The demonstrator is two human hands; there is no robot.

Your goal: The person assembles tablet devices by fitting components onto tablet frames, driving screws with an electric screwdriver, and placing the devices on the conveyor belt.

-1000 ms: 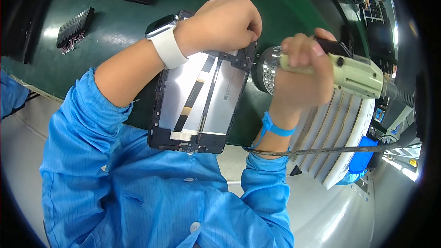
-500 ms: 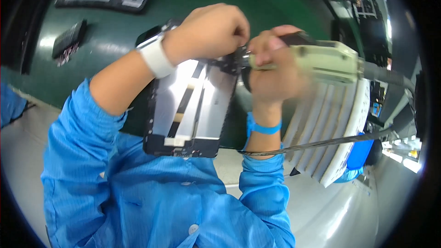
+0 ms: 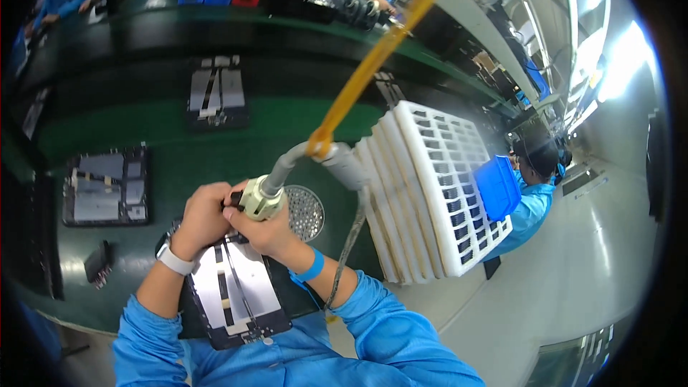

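Note:
An opened tablet (image 3: pixel 247 283), with silver plates, a dark strip and a black frame, lies at the table's front edge before me. My right hand (image 3: pixel 266 233) grips a pale green electric screwdriver (image 3: pixel 259 201), held upright over the tablet's far end. Its tip is hidden behind my hands. Right beside it, my left hand (image 3: pixel 204 215) is closed at the tablet's far edge; whatever its fingers hold is hidden. A grey cable (image 3: pixel 347 244) runs down from the screwdriver's top, which hangs on a yellow strap (image 3: pixel 380 57). A round perforated metal dish (image 3: pixel 307 213) stands just right of my hands.
Other opened tablets lie at left (image 3: pixel 107 188) and farther back (image 3: pixel 217 97). A small black part (image 3: pixel 99 265) rests at the left. Right stands a stack of white slotted trays (image 3: pixel 416 201) bearing a blue bin (image 3: pixel 497 186). A co-worker (image 3: pixel 534 204) is beyond it; others work across the table.
The view has lifted, bringing in the far benches and the strap. The screwdriver has swung from lying sideways to upright over the tablet's far end, and my hands have come together.

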